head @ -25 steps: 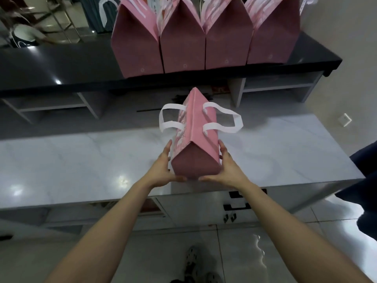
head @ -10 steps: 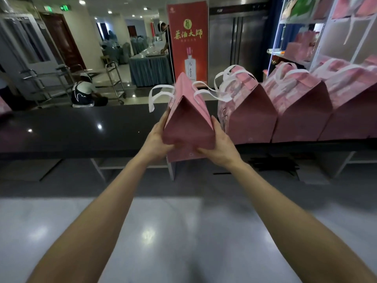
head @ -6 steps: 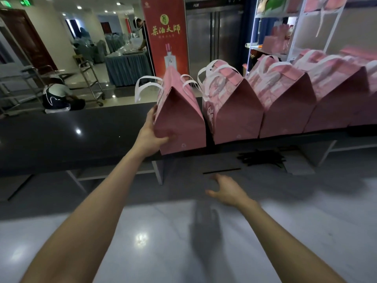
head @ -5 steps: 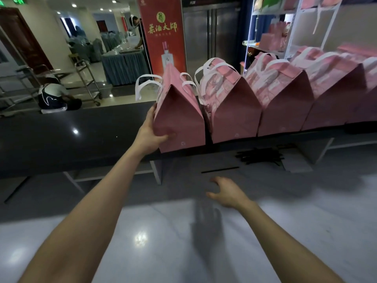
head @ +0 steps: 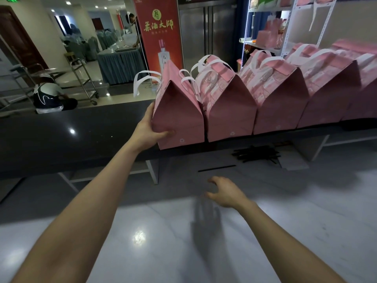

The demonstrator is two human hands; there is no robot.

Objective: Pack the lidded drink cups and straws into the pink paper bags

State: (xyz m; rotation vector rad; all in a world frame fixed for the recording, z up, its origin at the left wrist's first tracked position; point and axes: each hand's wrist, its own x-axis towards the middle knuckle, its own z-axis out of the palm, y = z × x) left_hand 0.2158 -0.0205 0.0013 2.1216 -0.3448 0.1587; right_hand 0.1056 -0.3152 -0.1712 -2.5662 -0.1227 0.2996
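The step in hand looked like parking a packed bag: the left hand [head: 150, 129] gripped the near left corner of a closed pink paper bag [head: 179, 117], thumb across its front face and fingers [head: 151, 110] along its left side. That bag stood upright on the dark counter [head: 67, 139], touching the next bag in a row of closed pink bags [head: 279, 103] running off to the right, white handles flopped over their tops. By my reading it was at the left end of the line, pressed snug against its neighbour.

The right hand [head: 224, 194] held nothing; it hovered low over the white marble counter [head: 306, 231], fingers loosely curled and spread, palm down, throwing a shadow beneath. The left arm was stretched well forward, the right bent in closer.

Next, I judged, the left hand needed to let go and both hands to go for fresh stock; a pile of black straws [head: 257, 155] and one loose straw [head: 216, 168] lay under the dark counter's edge. No cups were in sight.
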